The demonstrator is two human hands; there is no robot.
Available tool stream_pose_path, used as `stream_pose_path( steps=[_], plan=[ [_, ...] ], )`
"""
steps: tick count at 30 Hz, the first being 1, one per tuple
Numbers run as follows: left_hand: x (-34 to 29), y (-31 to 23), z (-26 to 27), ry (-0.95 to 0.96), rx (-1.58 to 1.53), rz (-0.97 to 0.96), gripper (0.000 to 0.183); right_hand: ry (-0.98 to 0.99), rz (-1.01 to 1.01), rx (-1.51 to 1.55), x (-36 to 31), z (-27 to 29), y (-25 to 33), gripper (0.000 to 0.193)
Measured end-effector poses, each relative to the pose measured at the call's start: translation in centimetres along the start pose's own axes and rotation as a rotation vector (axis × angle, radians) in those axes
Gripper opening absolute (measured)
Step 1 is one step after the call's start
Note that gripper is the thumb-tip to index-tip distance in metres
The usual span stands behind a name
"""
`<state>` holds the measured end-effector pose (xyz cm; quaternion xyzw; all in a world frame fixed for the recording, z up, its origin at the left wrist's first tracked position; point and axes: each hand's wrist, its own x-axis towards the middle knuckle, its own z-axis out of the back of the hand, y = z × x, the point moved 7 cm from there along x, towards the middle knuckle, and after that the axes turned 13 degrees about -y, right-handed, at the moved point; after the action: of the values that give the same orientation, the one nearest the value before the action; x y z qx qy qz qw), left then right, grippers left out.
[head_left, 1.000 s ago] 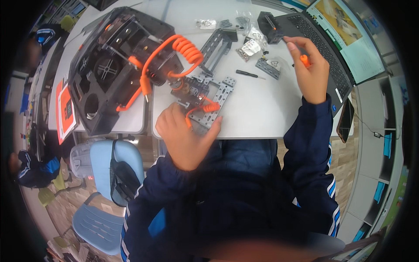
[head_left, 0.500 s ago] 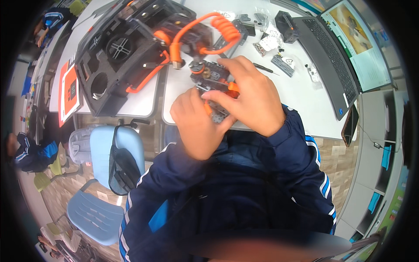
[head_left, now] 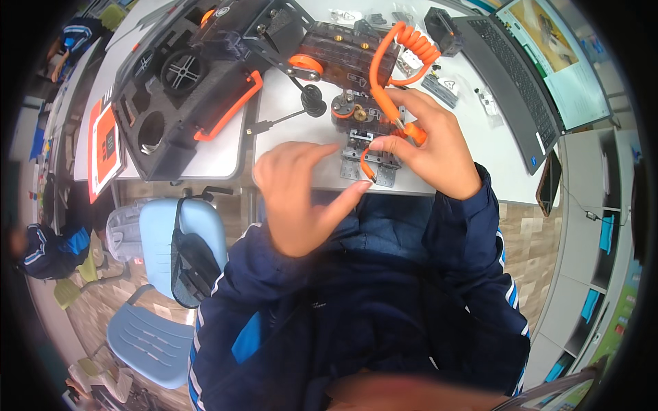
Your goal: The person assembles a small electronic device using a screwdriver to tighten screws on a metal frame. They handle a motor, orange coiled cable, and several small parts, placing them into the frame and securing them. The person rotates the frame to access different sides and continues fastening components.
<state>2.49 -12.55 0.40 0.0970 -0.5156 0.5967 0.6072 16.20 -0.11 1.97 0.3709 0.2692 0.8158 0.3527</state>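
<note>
On the table's near edge stands a dark grey robot arm [head_left: 349, 58] with gold-coloured screws and orange round parts. A thick orange coiled cable [head_left: 415, 46] loops over its right side. My right hand [head_left: 439, 140] has its thumb and fingers closed round the orange end piece [head_left: 415, 133] beside the arm's lower part; its tip is partly hidden. Below, a short orange wire [head_left: 368, 166] hangs over a grey perforated metal plate [head_left: 386, 177]. My left hand [head_left: 295, 192] is left of the plate, fingers and thumb spread, holding nothing.
A black foam-lined case [head_left: 154, 140] with an orange handle [head_left: 229, 109] lies at left, with a black cable [head_left: 274, 123] beside it. At right are an open laptop [head_left: 507, 85], small bagged parts [head_left: 439, 89] and a phone [head_left: 547, 181]. Blue chairs [head_left: 179, 233] stand at lower left.
My left hand has let go of the mechanism and opened, drawing back to the left. The robot arm and coiled cable have shifted right, and my right hand moved right with them.
</note>
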Motion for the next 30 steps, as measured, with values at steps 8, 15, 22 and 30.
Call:
stream_pose_path(
  steps=[8,15,22,30],
  plan=[
    [3.1,1.7,2.8,-0.194,0.208,0.040,0.058,-0.059,-0.045,0.054,-0.8,0.0,-0.3,0.050],
    [4.3,3.0,0.8,-0.142,-0.026,0.183,0.055,-0.156,-0.090,0.127,-1.8,-0.7,-0.9,0.043],
    [4.0,3.2,0.3,-0.286,-0.147,0.184,0.054,-0.151,-0.131,0.129,-2.9,-0.5,-1.9,0.038],
    [4.0,2.6,-0.2,-0.283,-0.135,0.117,0.054,-0.254,-0.367,0.293,-4.1,0.1,-3.1,0.018]
  ],
)
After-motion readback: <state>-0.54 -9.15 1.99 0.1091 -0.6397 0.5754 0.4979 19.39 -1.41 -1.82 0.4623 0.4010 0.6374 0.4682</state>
